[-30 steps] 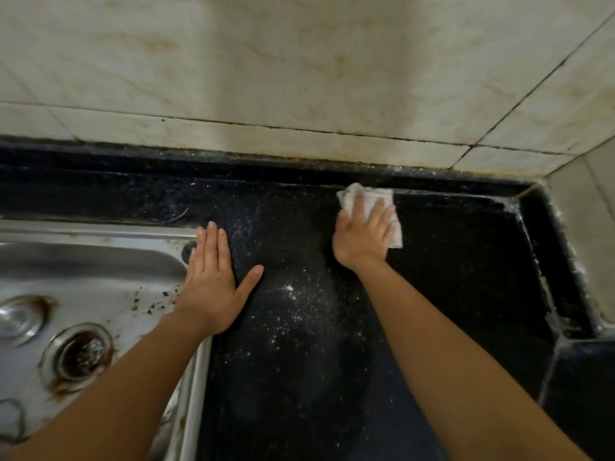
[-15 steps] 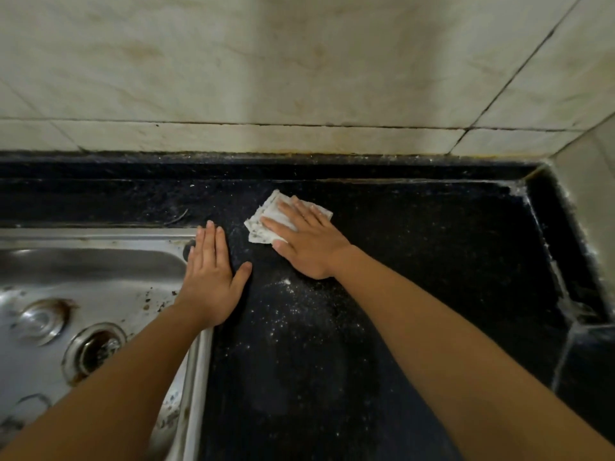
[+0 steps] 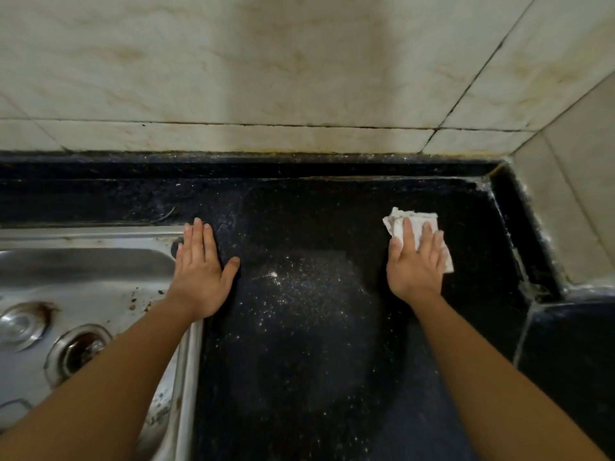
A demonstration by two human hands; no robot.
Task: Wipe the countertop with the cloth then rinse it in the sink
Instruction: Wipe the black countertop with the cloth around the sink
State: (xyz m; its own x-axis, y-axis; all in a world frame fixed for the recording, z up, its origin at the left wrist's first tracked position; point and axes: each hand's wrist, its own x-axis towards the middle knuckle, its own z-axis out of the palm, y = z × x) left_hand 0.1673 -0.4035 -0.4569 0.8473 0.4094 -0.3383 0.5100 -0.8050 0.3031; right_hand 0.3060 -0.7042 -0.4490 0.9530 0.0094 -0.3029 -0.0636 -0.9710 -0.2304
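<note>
A crumpled white cloth (image 3: 412,221) lies on the black speckled countertop (image 3: 306,344) at the far right. My right hand (image 3: 416,264) presses flat on the cloth with fingers spread, covering its near half. My left hand (image 3: 201,271) rests flat and empty on the countertop, straddling the right rim of the steel sink (image 3: 83,277). White specks and crumbs (image 3: 274,275) are scattered on the counter between my hands.
The sink holds a dirty drain (image 3: 78,352), a round steel stopper (image 3: 20,324) and dark debris. A stained tiled wall (image 3: 266,78) runs behind, with a raised black ledge (image 3: 233,164) at its foot. A tiled corner (image 3: 572,211) closes the right side.
My right hand has swept the cloth from the left, near my left hand, across to the counter's right side. My left hand has stayed in place.
</note>
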